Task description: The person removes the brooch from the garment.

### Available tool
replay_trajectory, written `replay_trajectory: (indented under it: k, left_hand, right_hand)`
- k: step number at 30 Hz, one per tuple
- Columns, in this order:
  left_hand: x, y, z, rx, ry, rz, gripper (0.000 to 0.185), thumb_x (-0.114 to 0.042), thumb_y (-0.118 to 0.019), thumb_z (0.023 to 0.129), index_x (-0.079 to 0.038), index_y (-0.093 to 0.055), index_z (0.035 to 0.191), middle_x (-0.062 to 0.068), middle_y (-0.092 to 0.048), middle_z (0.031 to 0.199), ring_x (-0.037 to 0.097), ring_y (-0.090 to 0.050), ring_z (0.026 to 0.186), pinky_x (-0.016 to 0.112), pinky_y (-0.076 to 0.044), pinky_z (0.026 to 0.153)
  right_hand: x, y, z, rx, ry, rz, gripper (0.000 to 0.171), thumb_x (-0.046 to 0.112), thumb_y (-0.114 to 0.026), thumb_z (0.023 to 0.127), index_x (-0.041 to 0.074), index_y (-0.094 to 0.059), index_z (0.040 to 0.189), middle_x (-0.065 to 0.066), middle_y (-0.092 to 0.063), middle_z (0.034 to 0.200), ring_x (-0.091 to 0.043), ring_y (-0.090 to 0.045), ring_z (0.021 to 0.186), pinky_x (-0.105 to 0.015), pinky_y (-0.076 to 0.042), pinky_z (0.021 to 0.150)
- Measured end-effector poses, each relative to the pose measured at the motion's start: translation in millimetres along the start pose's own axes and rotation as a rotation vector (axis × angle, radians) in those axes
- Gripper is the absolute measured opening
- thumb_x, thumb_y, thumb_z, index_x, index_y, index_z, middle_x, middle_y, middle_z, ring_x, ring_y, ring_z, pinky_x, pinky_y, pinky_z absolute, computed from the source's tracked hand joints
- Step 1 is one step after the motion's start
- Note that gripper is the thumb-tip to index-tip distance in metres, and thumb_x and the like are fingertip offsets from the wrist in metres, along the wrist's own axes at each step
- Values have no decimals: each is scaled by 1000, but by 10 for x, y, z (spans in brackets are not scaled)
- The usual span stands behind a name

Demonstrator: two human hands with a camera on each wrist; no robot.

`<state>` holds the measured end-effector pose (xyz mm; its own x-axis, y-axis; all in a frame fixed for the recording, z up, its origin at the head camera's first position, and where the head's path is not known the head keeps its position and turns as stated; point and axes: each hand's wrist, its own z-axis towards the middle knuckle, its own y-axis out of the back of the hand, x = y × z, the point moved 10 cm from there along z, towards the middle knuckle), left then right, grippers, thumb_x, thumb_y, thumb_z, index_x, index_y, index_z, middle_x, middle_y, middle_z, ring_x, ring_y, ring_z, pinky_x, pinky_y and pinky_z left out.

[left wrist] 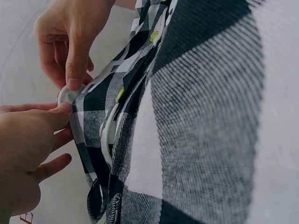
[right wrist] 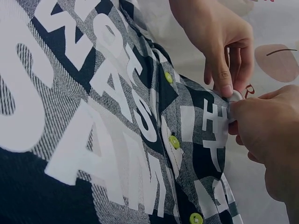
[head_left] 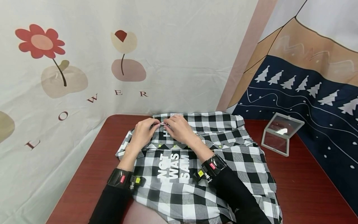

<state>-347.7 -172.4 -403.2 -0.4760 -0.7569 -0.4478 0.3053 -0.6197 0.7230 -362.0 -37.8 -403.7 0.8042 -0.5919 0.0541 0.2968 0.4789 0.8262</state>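
Note:
A black-and-white checked shirt lies spread out, with white block letters and yellow-green buttons along its front strip. At its far edge, both hands pinch a small rounded piece with a pale rim, which looks like a badge. My left hand holds it between thumb and fingers from the left side. From the right, my right hand grips it in the same way, thumb against the fabric edge. Fingertips hide most of the piece, so I cannot tell its exact kind.
The shirt covers much of a reddish-brown table. An unfolded clear case with a pale frame stands at the table's right. Behind hang a pale flower-printed cloth and a navy cloth with white trees.

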Motion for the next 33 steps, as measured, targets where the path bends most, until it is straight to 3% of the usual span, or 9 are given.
replay_trajectory:
  k: [12, 24, 28, 33]
  left_hand:
    - [-35, -10, -4, 2, -21, 15, 12, -13, -80, 106, -8, -84, 116, 11, -84, 114, 32, -81, 102, 51, -66, 88]
    - [-21, -1, 4, -5, -32, -3, 11, -14, -80, 106, -9, -84, 116, 10, -83, 116, 32, -81, 103, 51, -66, 88]
    - [8, 10, 0, -20, -37, -32, 14, -13, -81, 106, -8, -84, 118, 12, -83, 119, 33, -81, 106, 52, -66, 90]
    - [61, 3, -9, -28, -36, -98, 20, -11, -81, 104, -3, -83, 123, 16, -83, 122, 36, -81, 111, 55, -66, 94]
  right_hand:
    - [3, 2, -5, -21, 9, 3, 13, 17, -72, 112, 12, -83, 116, -5, -86, 112, -25, -78, 111, -42, -61, 97]
    - [-24, 23, -20, -87, -1, 32, 9, 16, -77, 109, 11, -85, 112, -4, -87, 107, -25, -78, 105, -42, -61, 96]
    - [-55, 27, -41, -109, -13, 80, 9, 15, -78, 107, 10, -85, 110, -6, -87, 105, -26, -78, 104, -43, -62, 99]
    - [-155, 9, -75, -123, -77, 220, 11, 16, -79, 108, 8, -86, 110, -8, -86, 106, -28, -78, 106, -45, -62, 99]
